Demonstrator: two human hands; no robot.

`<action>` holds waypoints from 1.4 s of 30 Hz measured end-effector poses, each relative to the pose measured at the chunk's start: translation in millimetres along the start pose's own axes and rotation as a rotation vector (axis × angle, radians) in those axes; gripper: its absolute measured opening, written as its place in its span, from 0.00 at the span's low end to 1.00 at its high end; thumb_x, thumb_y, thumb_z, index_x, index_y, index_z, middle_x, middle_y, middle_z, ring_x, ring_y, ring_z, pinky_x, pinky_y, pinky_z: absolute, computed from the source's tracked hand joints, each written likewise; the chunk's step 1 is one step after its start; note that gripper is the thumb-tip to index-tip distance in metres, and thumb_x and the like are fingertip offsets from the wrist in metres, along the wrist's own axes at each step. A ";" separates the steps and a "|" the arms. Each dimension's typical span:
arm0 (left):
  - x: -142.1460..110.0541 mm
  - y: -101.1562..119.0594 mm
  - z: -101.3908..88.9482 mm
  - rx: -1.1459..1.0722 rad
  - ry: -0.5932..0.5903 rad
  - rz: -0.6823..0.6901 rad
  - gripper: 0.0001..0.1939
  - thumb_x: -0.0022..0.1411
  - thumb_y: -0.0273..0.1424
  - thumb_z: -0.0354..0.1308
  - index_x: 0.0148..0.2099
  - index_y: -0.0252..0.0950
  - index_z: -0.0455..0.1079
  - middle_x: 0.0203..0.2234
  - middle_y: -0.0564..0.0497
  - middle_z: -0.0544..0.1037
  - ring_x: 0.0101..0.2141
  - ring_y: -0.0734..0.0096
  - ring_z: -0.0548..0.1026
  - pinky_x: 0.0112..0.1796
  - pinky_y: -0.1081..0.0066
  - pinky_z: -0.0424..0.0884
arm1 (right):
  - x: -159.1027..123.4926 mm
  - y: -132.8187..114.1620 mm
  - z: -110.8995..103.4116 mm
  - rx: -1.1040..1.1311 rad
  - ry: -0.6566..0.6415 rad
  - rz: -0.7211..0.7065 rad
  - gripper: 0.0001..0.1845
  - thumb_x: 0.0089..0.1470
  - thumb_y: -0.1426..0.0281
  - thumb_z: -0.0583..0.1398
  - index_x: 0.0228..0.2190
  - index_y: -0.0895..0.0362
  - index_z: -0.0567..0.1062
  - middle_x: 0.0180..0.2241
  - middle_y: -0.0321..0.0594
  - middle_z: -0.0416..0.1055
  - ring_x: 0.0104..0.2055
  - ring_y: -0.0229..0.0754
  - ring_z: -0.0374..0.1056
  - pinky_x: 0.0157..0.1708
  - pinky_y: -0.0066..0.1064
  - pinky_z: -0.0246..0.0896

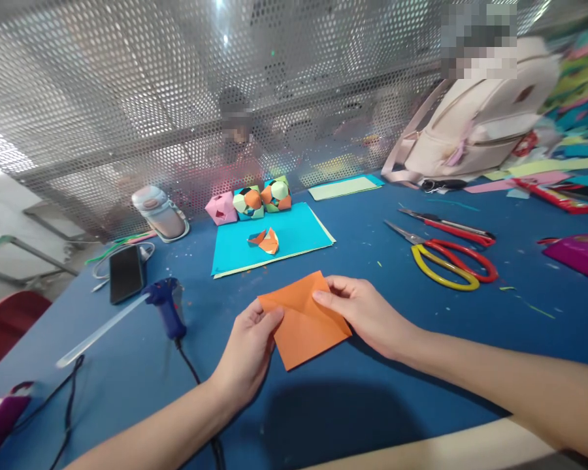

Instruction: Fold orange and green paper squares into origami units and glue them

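Orange paper point(310, 329), squarish and creased, is held just above the bench, between both hands. Left hand point(249, 343): fingers clamped on its left edge, thumb on top. Right hand point(367, 313): fingers pinching the upper right edge, thumb likewise on top. Just beyond, a small folded orange piece point(269, 243) lies on blue sheets point(304, 228); three paper balls point(249, 202) line their far edge. To the left, a glue gun point(169, 307), its cord running under the left forearm; then a phone point(126, 274) and a bottle point(157, 212). To the right, open scissors point(451, 267), yellow and red handles. Bench point(382, 248) blue, flecked with scraps. Backpack point(480, 124) at far right, against a perforated metal screen point(176, 98). Red chair point(10, 326) off the left side.
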State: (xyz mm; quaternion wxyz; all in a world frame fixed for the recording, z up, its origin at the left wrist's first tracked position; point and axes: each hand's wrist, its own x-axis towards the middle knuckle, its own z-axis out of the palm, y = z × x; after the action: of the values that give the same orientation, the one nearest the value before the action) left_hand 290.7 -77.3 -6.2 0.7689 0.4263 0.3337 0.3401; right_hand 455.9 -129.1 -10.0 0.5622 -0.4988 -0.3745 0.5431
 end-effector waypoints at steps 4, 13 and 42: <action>-2.4 -1.2 -2.4 0.013 0.027 -0.002 0.13 0.55 0.31 0.61 0.45 0.35 0.72 0.38 0.48 0.79 0.39 0.64 0.77 0.40 0.69 0.72 | 0.8 3.0 2.2 -0.041 -0.034 0.018 0.18 0.43 0.60 0.64 0.35 0.58 0.74 0.35 0.41 0.75 0.40 0.45 0.70 0.40 0.35 0.64; -4.9 -6.4 1.1 0.061 0.000 -0.057 0.20 0.53 0.29 0.63 0.49 0.34 0.68 0.41 0.44 0.79 0.39 0.60 0.77 0.41 0.66 0.72 | 1.2 5.4 3.0 -0.081 -0.041 0.029 0.16 0.47 0.61 0.61 0.36 0.59 0.74 0.35 0.40 0.75 0.39 0.44 0.69 0.38 0.34 0.63; -4.1 -9.0 -0.1 0.032 -0.028 -0.074 0.29 0.49 0.26 0.65 0.54 0.35 0.64 0.41 0.44 0.79 0.41 0.57 0.77 0.42 0.64 0.72 | -3.4 5.8 -0.5 -0.401 -0.035 -0.168 0.12 0.54 0.61 0.55 0.33 0.57 0.69 0.34 0.40 0.72 0.36 0.43 0.67 0.32 0.30 0.61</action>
State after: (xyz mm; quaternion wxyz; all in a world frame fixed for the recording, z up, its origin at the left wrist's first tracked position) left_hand 290.5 -84.2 -13.3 0.7787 0.4304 0.3439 0.3001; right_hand 454.5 -133.0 -15.3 0.4886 -0.5582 -0.5247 0.4176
